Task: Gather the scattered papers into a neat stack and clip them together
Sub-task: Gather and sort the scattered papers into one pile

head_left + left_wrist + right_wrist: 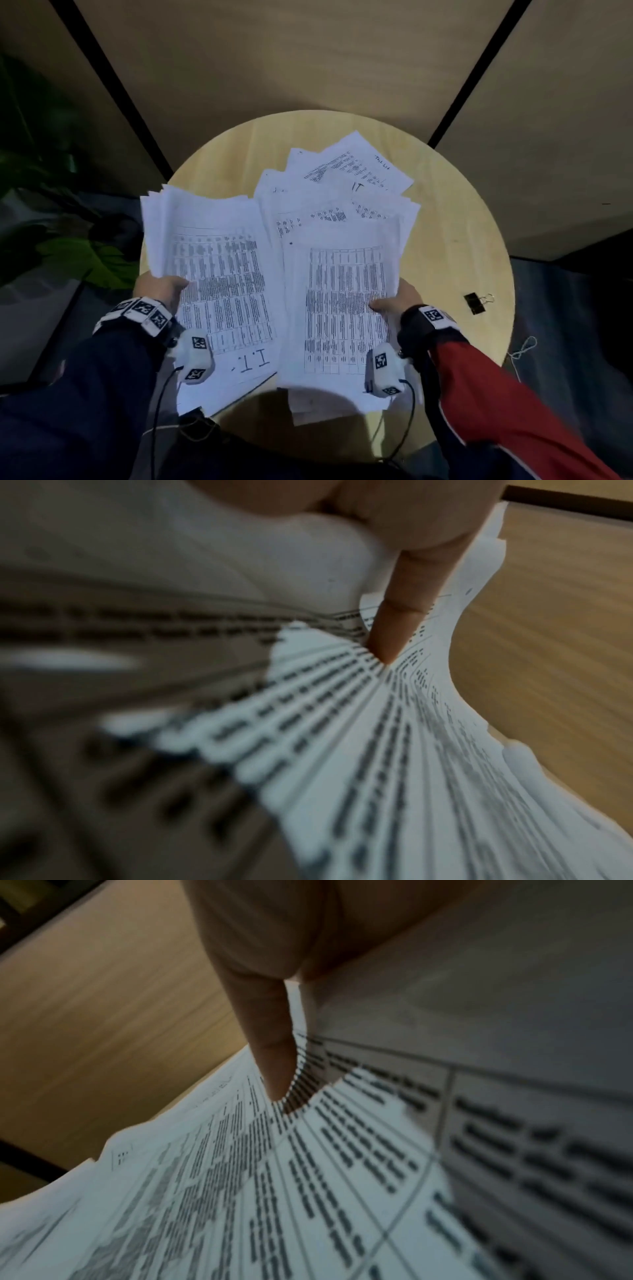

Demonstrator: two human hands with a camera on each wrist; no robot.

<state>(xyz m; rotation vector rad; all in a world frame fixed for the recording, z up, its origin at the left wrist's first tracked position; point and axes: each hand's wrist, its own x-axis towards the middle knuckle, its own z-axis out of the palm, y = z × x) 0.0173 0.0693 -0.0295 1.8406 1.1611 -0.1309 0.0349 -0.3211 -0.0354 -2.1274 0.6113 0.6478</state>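
Note:
My left hand grips a bundle of printed sheets by its left edge, thumb on top; that bundle is raised over the table's left side. In the left wrist view the thumb presses on the printed sheets. My right hand grips a second bundle of papers by its right edge, thumb on top. The right wrist view shows its thumb on the printed papers. More loose sheets lie fanned behind on the table. A black binder clip lies at the right.
The round light wooden table stands against tan wall panels. A green plant is on the left beside it. A thin white string hangs at the table's right rim. Cables run from both wrist cameras.

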